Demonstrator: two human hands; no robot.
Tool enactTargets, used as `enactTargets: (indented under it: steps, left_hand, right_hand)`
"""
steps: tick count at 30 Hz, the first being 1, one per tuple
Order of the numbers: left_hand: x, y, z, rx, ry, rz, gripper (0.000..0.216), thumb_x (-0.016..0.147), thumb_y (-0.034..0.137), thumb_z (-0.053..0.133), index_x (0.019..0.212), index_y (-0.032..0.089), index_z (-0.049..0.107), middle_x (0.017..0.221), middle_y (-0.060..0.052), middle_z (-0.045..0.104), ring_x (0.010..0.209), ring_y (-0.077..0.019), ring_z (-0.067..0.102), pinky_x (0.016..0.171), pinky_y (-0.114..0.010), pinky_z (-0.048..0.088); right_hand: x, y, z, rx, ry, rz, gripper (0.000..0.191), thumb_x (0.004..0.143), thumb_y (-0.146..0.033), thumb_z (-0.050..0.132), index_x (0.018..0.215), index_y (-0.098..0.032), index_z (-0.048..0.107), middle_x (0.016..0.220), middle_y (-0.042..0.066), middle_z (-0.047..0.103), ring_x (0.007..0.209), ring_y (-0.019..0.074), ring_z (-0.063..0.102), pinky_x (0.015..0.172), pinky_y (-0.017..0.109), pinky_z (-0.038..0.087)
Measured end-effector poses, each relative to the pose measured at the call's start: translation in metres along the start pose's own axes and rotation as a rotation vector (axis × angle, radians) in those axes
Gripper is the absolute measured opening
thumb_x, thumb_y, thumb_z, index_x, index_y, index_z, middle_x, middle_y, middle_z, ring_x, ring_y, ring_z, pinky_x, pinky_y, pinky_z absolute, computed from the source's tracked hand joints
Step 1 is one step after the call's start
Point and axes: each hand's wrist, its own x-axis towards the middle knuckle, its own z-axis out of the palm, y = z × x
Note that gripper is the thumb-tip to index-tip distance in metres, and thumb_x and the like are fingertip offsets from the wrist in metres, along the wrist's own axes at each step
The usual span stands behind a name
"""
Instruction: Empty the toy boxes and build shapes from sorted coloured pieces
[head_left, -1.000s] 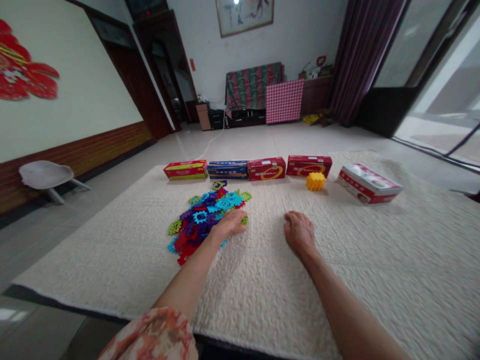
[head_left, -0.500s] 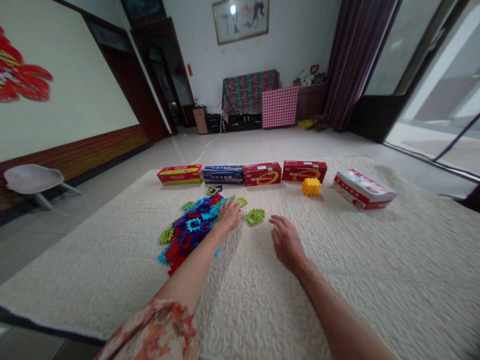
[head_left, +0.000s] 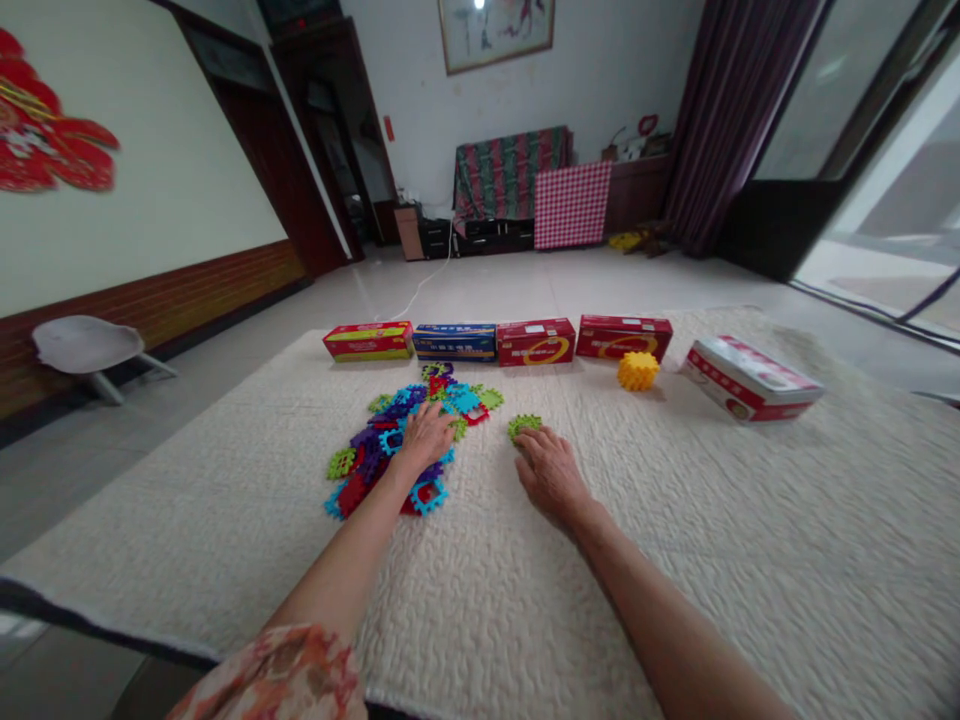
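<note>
My left hand (head_left: pixel 427 436) lies palm down on a heap of toothed plastic pieces (head_left: pixel 365 470) in blue, purple, red and green. Its fingers are stretched out over the middle of the heap, hiding the pieces beneath. A single green toothed piece (head_left: pixel 523 424) lies on the quilted cover to the right of the heap. My right hand (head_left: pixel 553 470) reaches over the near edge of this piece with its fingers extended, the fingertips at its rim. Further back stands a yellow stack of toothed pieces (head_left: pixel 638 371).
Behind the heap stand a red-yellow box (head_left: pixel 368 342), a blue box (head_left: pixel 455 343) and two red boxes (head_left: pixel 535 345). A red-and-white box (head_left: pixel 752 380) sits at the right. The pale quilted cover (head_left: pixel 465 620) spreads under everything. A white stool (head_left: pixel 90 348) is at the left.
My left hand has drawn back leftward onto the middle of the heap, uncovering pieces at its right side. My right hand has moved left to the lone green piece. The view has shifted slightly.
</note>
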Motion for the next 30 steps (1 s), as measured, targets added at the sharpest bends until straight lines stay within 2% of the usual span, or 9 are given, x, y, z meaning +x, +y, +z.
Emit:
enactTargets:
  steps: [5, 9, 11, 15, 19, 24, 27, 30]
  left_hand:
    - [-0.01, 0.001, -0.011, 0.038, 0.038, -0.066, 0.025, 0.088, 0.03, 0.054, 0.104, 0.022, 0.073, 0.128, -0.01, 0.058, 0.128, -0.0296, 0.044, 0.1, -0.042, 0.043]
    - [-0.015, 0.014, -0.011, 0.02, -0.007, -0.082, 0.025, 0.084, 0.04, 0.063, 0.096, 0.022, 0.074, 0.126, -0.01, 0.06, 0.127, -0.0331, 0.043, 0.099, -0.046, 0.041]
    - [-0.018, 0.021, -0.008, 0.012, -0.002, -0.079, 0.023, 0.083, 0.038, 0.064, 0.097, 0.022, 0.073, 0.126, -0.01, 0.06, 0.129, -0.0332, 0.042, 0.1, -0.047, 0.039]
    - [-0.022, 0.035, -0.004, 0.029, 0.037, -0.028, 0.016, 0.085, 0.027, 0.059, 0.09, 0.021, 0.073, 0.124, -0.01, 0.062, 0.131, -0.0319, 0.04, 0.102, -0.046, 0.036]
    - [-0.027, 0.049, -0.003, 0.038, 0.059, 0.035, 0.018, 0.087, 0.023, 0.054, 0.084, 0.019, 0.072, 0.123, -0.01, 0.062, 0.129, -0.0312, 0.042, 0.101, -0.046, 0.037]
    - [-0.026, 0.066, 0.004, -0.05, 0.125, 0.127, 0.021, 0.089, 0.018, 0.051, 0.082, 0.019, 0.071, 0.126, -0.011, 0.062, 0.129, -0.0301, 0.044, 0.103, -0.046, 0.04]
    - [-0.025, 0.071, 0.01, -0.105, 0.144, 0.199, 0.021, 0.088, 0.015, 0.05, 0.084, 0.017, 0.071, 0.119, -0.011, 0.064, 0.119, -0.0267, 0.053, 0.101, -0.041, 0.043]
    - [-0.026, 0.073, 0.014, -0.16, 0.144, 0.211, 0.02, 0.088, 0.015, 0.051, 0.085, 0.017, 0.07, 0.11, -0.011, 0.066, 0.103, -0.0235, 0.061, 0.094, -0.038, 0.048]
  right_hand:
    - [0.001, 0.003, 0.0, -0.015, 0.092, 0.06, 0.024, 0.087, -0.018, 0.052, 0.107, -0.017, 0.065, 0.117, 0.011, 0.065, 0.114, 0.0245, 0.051, 0.097, 0.039, 0.036]
    - [0.002, 0.007, 0.004, 0.0, 0.121, 0.058, 0.022, 0.086, -0.017, 0.053, 0.104, -0.017, 0.065, 0.113, 0.01, 0.065, 0.111, 0.0235, 0.052, 0.096, 0.037, 0.036]
    - [0.002, 0.008, 0.005, 0.009, 0.128, 0.055, 0.022, 0.085, -0.016, 0.054, 0.103, -0.017, 0.065, 0.113, 0.009, 0.065, 0.11, 0.0233, 0.053, 0.095, 0.036, 0.036]
    - [0.005, 0.012, 0.006, 0.021, 0.144, 0.07, 0.02, 0.083, -0.014, 0.054, 0.098, -0.018, 0.066, 0.108, 0.008, 0.067, 0.105, 0.0227, 0.054, 0.093, 0.035, 0.036]
    - [0.008, 0.019, 0.006, -0.012, 0.176, 0.14, 0.017, 0.082, -0.014, 0.055, 0.093, -0.018, 0.067, 0.098, 0.008, 0.067, 0.099, 0.0232, 0.056, 0.09, 0.035, 0.036]
    - [0.01, 0.026, 0.008, -0.018, 0.184, 0.145, 0.017, 0.082, -0.013, 0.054, 0.092, -0.018, 0.067, 0.097, 0.009, 0.068, 0.099, 0.0236, 0.056, 0.089, 0.036, 0.036]
    - [0.009, 0.027, 0.01, -0.015, 0.192, 0.137, 0.018, 0.081, -0.013, 0.053, 0.091, -0.019, 0.067, 0.097, 0.009, 0.068, 0.099, 0.0237, 0.056, 0.089, 0.036, 0.037]
    - [0.009, 0.026, 0.012, -0.013, 0.204, 0.127, 0.02, 0.08, -0.013, 0.053, 0.093, -0.019, 0.067, 0.097, 0.009, 0.068, 0.099, 0.0239, 0.057, 0.09, 0.037, 0.037]
